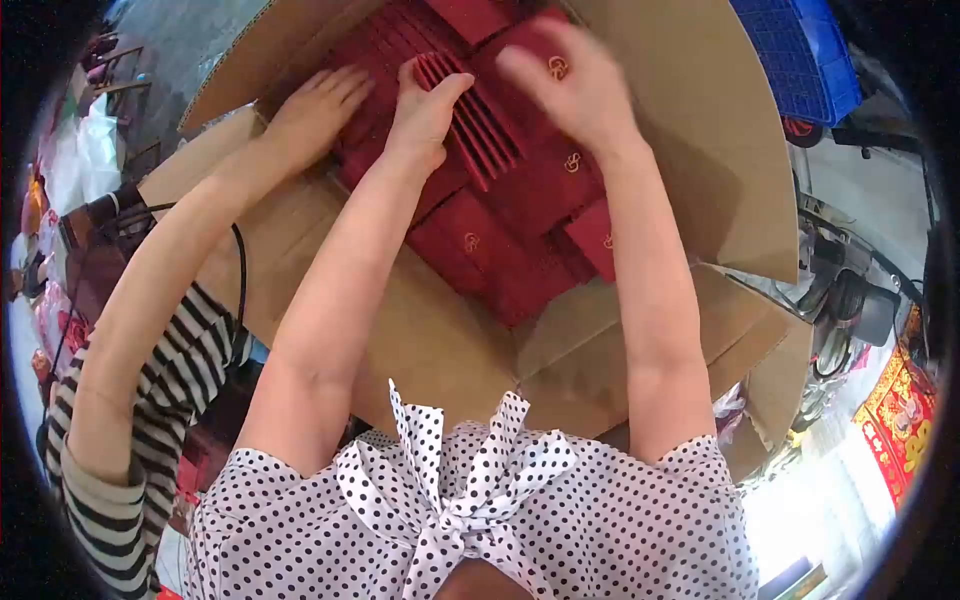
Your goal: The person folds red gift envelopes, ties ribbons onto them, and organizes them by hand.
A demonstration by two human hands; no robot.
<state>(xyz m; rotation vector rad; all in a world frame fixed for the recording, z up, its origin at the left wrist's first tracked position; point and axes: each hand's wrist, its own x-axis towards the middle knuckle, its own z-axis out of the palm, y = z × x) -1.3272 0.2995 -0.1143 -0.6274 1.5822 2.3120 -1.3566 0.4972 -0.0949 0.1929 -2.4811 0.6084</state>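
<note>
A brown cardboard box stands open below me, holding many flat, dark red packets, some with a gold emblem. My left hand is closed around a bundle of dark red packets, whose edges show as parallel ridges. To the right of that bundle, my right hand hovers above the other packets. It is blurred, but the thumb stands apart from the fingers, and nothing shows between them.
A co-worker's hand reaches into the box from the left, from a striped sleeve. Box flaps stand up around the opening. A blue plastic crate is at the upper right. Red printed decorations lie at the far right.
</note>
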